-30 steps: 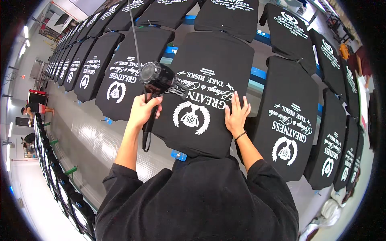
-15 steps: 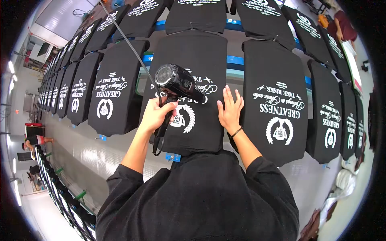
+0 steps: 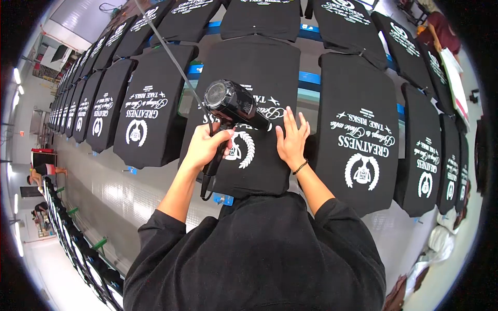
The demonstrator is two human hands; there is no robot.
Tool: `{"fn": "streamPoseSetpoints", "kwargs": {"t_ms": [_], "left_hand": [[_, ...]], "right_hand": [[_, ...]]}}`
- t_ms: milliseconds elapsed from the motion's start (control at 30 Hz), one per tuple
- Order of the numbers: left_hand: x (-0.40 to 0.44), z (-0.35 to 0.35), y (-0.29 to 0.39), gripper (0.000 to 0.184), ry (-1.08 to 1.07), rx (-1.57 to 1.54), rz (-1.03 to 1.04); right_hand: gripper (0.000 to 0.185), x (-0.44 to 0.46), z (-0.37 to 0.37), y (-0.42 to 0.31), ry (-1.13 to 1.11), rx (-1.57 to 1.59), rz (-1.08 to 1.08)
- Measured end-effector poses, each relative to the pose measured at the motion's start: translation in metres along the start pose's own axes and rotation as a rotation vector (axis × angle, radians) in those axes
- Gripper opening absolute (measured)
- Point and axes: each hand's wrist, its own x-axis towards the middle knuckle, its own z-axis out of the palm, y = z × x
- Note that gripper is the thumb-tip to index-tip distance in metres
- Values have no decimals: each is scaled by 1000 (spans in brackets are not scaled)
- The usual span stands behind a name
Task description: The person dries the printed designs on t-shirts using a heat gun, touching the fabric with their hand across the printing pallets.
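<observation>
Compared with a second ago, the glossy black plastic hair dryer with a round mesh back (image 3: pixel 228 101) has moved farther across the white lettering of the black fabric shirt (image 3: pixel 251 62) directly before the person. Left hand (image 3: pixel 207 144) fingers are wrapped around its handle, partly covering the white wreath print (image 3: pixel 248 150). Right hand (image 3: pixel 293 139) lies across the shirt's right edge, fingers spread; whether it presses cannot be told. Beside it sits another black printed shirt (image 3: pixel 358 93).
</observation>
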Motion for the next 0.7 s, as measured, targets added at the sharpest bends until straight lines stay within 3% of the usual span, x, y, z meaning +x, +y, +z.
{"fn": "streamPoseSetpoints", "kwargs": {"t_ms": [167, 367, 700], "left_hand": [[-11, -4, 4, 13, 41, -26, -10], [-30, -38, -9, 14, 138, 13, -11], [-48, -108, -8, 18, 562, 131, 72]], "right_hand": [[53, -6, 8, -8, -58, -8, -30], [62, -25, 12, -19, -282, -168, -125], [65, -32, 15, -15, -354, -200, -163]]}}
